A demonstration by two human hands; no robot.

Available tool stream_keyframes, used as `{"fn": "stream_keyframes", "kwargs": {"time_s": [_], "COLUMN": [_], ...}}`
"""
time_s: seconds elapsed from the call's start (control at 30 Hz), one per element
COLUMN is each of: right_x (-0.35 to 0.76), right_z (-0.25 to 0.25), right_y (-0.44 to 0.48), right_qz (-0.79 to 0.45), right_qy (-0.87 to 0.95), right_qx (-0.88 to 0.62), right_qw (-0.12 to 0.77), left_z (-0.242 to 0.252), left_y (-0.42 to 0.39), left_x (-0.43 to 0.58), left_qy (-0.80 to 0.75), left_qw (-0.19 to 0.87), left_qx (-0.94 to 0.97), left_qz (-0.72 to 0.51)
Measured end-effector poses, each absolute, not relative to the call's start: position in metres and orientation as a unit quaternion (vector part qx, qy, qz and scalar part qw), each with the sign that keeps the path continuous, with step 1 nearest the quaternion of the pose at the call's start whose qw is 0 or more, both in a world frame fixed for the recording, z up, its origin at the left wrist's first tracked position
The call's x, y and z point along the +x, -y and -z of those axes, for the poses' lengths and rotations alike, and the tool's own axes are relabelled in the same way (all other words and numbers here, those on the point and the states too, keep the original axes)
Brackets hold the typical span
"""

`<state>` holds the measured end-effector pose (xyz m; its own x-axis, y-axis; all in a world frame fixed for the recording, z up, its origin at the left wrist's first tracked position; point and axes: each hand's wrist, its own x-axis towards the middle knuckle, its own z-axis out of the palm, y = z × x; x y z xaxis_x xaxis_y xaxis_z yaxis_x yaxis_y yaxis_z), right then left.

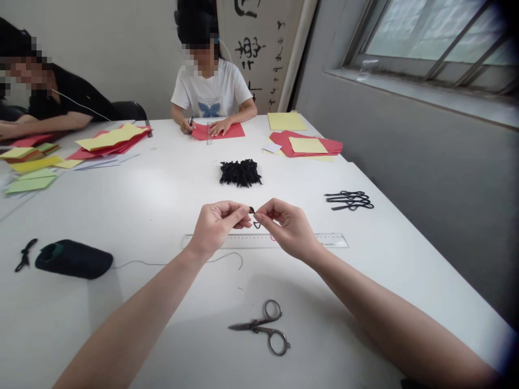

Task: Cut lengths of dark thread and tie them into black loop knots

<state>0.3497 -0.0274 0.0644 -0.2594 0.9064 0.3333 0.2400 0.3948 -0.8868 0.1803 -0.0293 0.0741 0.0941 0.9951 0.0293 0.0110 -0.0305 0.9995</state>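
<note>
My left hand (221, 224) and my right hand (286, 227) meet fingertip to fingertip over the table, both pinching a short piece of black cord (257, 224). A small loop of it shows between the fingers; the rest is hidden. Below them lies a clear ruler (332, 240). Nearer to me are open metal scissors (259, 327). A spool of dark thread (75, 259) lies on its side at the left, its loose end trailing toward the middle. Past my hands sits a pile of short black cords (241, 173).
Several looped black cords (349, 200) lie at the right, and a knotted cord (26, 255) at the far left. Red and yellow papers (113, 138) are stacked back left, more papers (306, 145) back right. Across the white table (162, 313), one person (211, 89) holds a pen over red paper; another sits left.
</note>
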Motion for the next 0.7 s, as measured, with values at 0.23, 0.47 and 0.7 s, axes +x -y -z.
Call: {"fn": "stream_keyframes", "kwargs": {"time_s": [0.23, 0.47, 0.7], "right_x": [0.346, 0.35, 0.369], "right_z": [-0.06, -0.059, -0.069], "right_y": [0.027, 0.022, 0.006], "right_qz": [-0.407, -0.379, -0.291], "right_qy": [0.682, 0.686, 0.673], "right_qx": [-0.415, -0.437, -0.474], "right_qw": [0.444, 0.441, 0.487], "left_z": [-0.069, -0.068, -0.074], "left_y": [0.031, 0.028, 0.019], "left_x": [0.186, 0.182, 0.165], "left_qy": [-0.466, -0.485, -0.492], "left_qw": [0.528, 0.539, 0.615], "left_qx": [0.484, 0.488, 0.522], "left_qz": [-0.519, -0.487, -0.327]}}
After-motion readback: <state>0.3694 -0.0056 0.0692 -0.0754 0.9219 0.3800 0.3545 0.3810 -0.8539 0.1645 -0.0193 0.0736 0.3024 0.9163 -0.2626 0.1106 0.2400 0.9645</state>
